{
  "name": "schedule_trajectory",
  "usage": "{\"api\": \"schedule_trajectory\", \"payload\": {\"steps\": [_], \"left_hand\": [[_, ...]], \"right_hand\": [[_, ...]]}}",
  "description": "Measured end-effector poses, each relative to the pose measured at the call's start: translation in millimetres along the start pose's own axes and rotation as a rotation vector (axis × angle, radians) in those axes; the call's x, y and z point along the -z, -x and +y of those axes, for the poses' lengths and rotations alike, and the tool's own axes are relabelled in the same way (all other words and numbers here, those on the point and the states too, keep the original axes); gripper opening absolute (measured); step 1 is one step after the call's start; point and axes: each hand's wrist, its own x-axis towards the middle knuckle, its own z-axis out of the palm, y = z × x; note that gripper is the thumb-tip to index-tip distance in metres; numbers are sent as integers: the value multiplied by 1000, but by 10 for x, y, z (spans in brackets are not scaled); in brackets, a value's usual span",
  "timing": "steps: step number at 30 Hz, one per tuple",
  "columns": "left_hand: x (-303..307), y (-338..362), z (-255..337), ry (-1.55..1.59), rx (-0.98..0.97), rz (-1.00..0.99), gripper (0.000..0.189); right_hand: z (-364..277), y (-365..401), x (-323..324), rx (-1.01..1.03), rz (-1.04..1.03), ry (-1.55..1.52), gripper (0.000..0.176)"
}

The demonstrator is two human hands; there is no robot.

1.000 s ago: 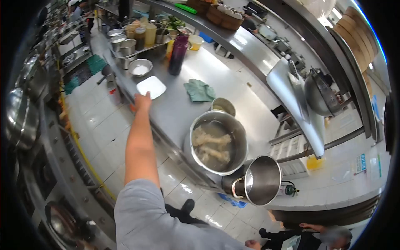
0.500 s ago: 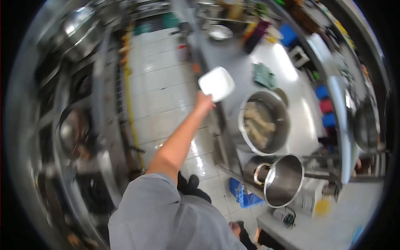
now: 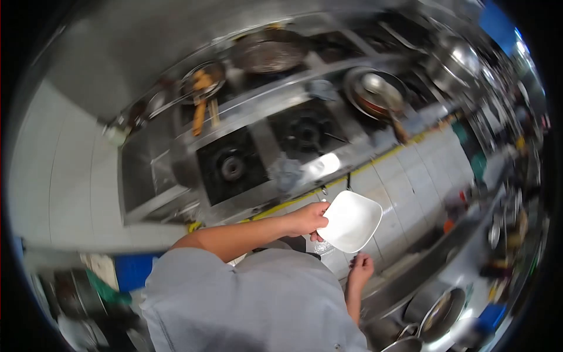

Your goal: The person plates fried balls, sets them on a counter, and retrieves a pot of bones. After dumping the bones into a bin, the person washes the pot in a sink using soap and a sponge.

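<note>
A white square dish with rounded corners point(image 3: 353, 222) is in my left hand point(image 3: 311, 220), gripped at its left edge. The dish looks empty and is held over the tiled floor in front of my body. My right hand point(image 3: 362, 268) hangs just below the dish's lower right edge, not touching it. Its fingers are curled, and whether anything is inside them is too small to tell.
Ahead is a stove with burners point(image 3: 231, 167), a wok with a ladle point(image 3: 375, 94) and a large pan point(image 3: 270, 53). A pot point(image 3: 435, 314) stands on the steel counter at the lower right. White floor tiles point(image 3: 404, 193) lie between.
The view has swung left from the steel counter to the stove. The dish, still in my left hand, is now nearer my body. My right hand has come into view.
</note>
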Motion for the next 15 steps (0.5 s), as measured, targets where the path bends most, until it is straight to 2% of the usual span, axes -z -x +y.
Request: {"api": "schedule_trajectory", "payload": {"steps": [2,3,4,6,8,10,12,14,15], "left_hand": [[297,586,257,79,-99,147,51],[499,878,275,214,-228,133,58],[695,1180,314,238,-271,234,60],[1087,1768,372,278,-336,422,63],[1483,2261,395,414,-483,605,56],[1967,2709,429,517,-519,798,57],[2532,3014,317,480,-581,1009,54],[2966,3258,297,506,-590,1231,50],[3194,3355,262,504,-624,1292,49]], "right_hand": [[-926,-268,-505,176,-128,155,18],[-1255,-431,-791,275,-216,161,18],[-1594,-532,-1134,368,-300,168,17],[-2350,-478,-2023,530,-493,172,17],[-2936,-213,-3048,604,-762,167,18],[-3165,45,-4098,428,-1073,194,22],[-3065,358,-5111,226,-1203,177,29],[-2924,519,-5928,307,-1122,357,34],[-2984,603,-6211,172,-1121,344,32]]}}
